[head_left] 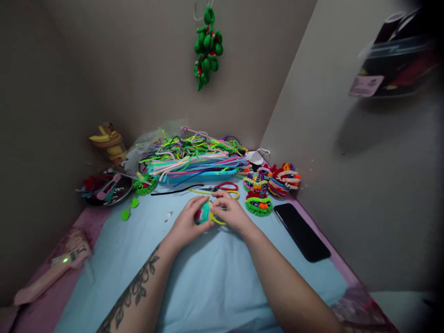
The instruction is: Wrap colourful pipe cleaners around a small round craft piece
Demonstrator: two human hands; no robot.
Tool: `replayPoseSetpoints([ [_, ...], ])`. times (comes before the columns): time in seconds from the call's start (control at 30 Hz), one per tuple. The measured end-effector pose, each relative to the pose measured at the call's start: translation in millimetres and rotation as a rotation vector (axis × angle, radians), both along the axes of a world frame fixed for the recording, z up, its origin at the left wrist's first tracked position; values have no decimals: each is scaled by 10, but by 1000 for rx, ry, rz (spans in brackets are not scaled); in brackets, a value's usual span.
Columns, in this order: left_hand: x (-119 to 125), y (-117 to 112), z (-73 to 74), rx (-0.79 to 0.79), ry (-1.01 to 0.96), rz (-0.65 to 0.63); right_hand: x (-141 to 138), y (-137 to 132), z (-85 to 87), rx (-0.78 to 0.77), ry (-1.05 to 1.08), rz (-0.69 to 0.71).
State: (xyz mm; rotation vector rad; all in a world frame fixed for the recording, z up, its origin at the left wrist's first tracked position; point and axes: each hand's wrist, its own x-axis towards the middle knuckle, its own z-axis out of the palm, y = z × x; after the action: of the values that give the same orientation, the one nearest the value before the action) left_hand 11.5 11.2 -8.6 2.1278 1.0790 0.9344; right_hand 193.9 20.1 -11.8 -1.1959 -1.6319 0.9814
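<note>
- I see the left hand [190, 216] half closed, fingers curved over the far side and thumb along the near side of a small, rounded turquoise piece of fuzzy chenille with red and white patches [204, 212]; that is its grip.
- My view has the right hand [229, 212] bent nearly shut, thumb and fingertips drawn together on a thin, bendy yellow chenille stem [219, 222] at the piece's right edge; the exact pinch is hidden from me.
- The piece sits between the two hands, above a soft, creased light blue cloth [215, 282] covering much of the tabletop.
- Just beyond the right hand I make out scissors with red and yellow looped handles [217, 188].
- Beyond the left hand lies a straight, fuzzy black stem [169, 191].
- Farther past both hands, a shallow blue plastic tray [201, 176] carries a tangled heap of multicoloured chenille stems [197, 159].
- Right of the right hand, I have a plump green chenille figure with an orange middle [259, 206] and a flat, glossy black phone [301, 232].
- Well left of the left hand rests a smooth pink glue gun with a lit green lamp [57, 273].
</note>
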Motion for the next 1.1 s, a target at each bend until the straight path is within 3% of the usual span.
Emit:
replayPoseSetpoints([
  [0.13,-30,50,15,-45,-86,167,30,-17,63,34,189,6],
  [0.27,-76,89,-23,-115,-147,211,-45,-82,136,127,112,51],
  [0.4,-64,63,0,-51,-91,133,-118,-144,220,220,83,-19],
  [0.5,-31,24,59,-10,-44,-21,-100,-143,251,231,103,-96],
  [0.6,-8,-1,100,-14,-36,-139,-73,-104,215,181,138,-149],
  [0.7,-3,-6,99,-27,-53,-177,-80,-48,124,54,223,-169],
  [0.77,-7,0,78,-39,-74,-145,-99,-19,68,-32,291,-157],
  [0.97,-32,46,9,-238,-308,130,-154,-47,67,-153,435,-60],
  [1.1,-36,60,17,-308,-443,139,-186,-102,122,-146,401,54],
])
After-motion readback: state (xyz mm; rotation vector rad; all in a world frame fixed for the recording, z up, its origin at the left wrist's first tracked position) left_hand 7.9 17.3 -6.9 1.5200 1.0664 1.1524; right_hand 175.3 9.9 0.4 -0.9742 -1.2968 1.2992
